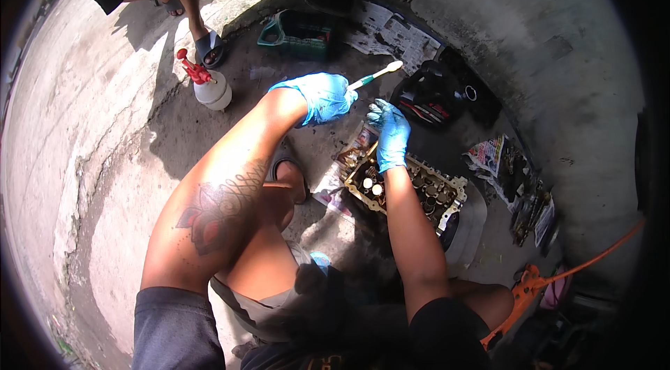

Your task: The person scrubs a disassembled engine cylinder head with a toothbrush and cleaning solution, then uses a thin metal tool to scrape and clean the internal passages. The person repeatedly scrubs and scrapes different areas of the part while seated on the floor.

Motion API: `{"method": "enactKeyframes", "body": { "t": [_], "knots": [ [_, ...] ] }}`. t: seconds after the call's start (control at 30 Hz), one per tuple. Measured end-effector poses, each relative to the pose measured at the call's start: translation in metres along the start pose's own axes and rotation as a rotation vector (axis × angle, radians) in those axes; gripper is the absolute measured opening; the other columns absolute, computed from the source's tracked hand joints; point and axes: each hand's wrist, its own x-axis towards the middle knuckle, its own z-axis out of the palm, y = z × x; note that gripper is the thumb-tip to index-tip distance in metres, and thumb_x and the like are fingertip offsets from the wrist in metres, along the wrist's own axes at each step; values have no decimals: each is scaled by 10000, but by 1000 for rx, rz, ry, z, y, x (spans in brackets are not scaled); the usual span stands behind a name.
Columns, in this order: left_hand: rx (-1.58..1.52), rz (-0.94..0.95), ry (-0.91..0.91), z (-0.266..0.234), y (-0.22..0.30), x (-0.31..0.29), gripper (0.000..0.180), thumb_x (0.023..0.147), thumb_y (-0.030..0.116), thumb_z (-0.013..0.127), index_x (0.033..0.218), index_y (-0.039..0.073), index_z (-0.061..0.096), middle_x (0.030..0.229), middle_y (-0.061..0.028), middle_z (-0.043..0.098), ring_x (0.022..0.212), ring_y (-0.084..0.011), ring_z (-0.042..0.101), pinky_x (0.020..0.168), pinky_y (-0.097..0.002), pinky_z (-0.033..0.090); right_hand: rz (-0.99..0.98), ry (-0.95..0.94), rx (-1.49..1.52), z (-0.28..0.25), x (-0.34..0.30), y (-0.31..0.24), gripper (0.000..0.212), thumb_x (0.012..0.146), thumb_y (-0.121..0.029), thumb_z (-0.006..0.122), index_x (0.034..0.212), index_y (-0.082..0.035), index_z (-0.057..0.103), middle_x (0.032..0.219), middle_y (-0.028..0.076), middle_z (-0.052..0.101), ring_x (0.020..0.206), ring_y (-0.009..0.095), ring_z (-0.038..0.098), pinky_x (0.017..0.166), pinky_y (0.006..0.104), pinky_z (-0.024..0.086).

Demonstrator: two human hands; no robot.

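My left hand (pixel 325 99), in a blue glove, is closed around the handle of a toothbrush (pixel 373 77). The brush's pale bristle end points up and to the right. My right hand (pixel 391 131), also gloved in blue, has dark stains on its fingers, which are loosely bent with nothing visible in them. Below it lies an oily metal engine cylinder head (pixel 452 197), its rows of round openings facing up. Part of this engine piece is hidden behind my right hand and forearm. The toothbrush is held apart from it.
A white spray bottle (pixel 213 93) with a red pump top stands at the left. Beyond my hands are a green cut-open container (pixel 296 34), newspaper (pixel 394 32) and a black jug (pixel 426 94). An orange metal tool (pixel 520 297) lies at right. Another person's sandalled foot (pixel 209 48) is at upper left.
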Motion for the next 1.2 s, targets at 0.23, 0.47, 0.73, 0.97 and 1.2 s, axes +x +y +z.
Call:
{"method": "enactKeyframes", "body": {
  "t": [0.23, 0.47, 0.73, 0.97, 1.2],
  "knots": [
    [-44, -127, -160, 19, -40, 14, 482, 985, 410, 440, 894, -17, 646, 723, -131, 609, 656, -248, 541, 658, -413, 449, 8, -138, 134, 2, -4, -26, 290, 968, -126, 486, 1177, 10, 635, 1016, 81, 691, 764, 135, 635, 695, 264, 505],
    [-45, -245, -203, 19, -47, 12, 465, 956, 355, 425, 872, -45, 648, 692, -123, 602, 607, -236, 548, 601, -412, 456, -106, -173, 13, 13, -11, -53, 231, 968, -108, 537, 1135, -22, 672, 996, 63, 704, 751, 99, 641, 675, 234, 513],
    [-41, -274, -124, 12, -51, 12, 373, 889, 298, 461, 918, 4, 690, 722, -93, 645, 625, -232, 587, 602, -391, 466, -144, -176, -137, 8, -13, -70, 246, 964, -127, 526, 1122, -18, 680, 982, 66, 708, 765, 98, 637, 697, 247, 516],
    [-21, -260, 145, 5, -37, 14, 486, 946, 371, 428, 910, -67, 635, 687, -189, 617, 631, -296, 614, 614, -429, 470, -404, -124, -289, 6, -18, -79, 208, 951, -85, 557, 1097, 4, 677, 983, 66, 706, 778, 100, 625, 711, 250, 511],
    [-15, -265, 168, -2, -28, 9, 494, 942, 385, 427, 927, -53, 655, 706, -185, 623, 647, -308, 599, 644, -436, 465, -480, -77, -301, 9, -25, -91, 208, 956, -82, 538, 1083, 11, 674, 945, 56, 695, 758, 85, 602, 718, 232, 499]
  ]
}}
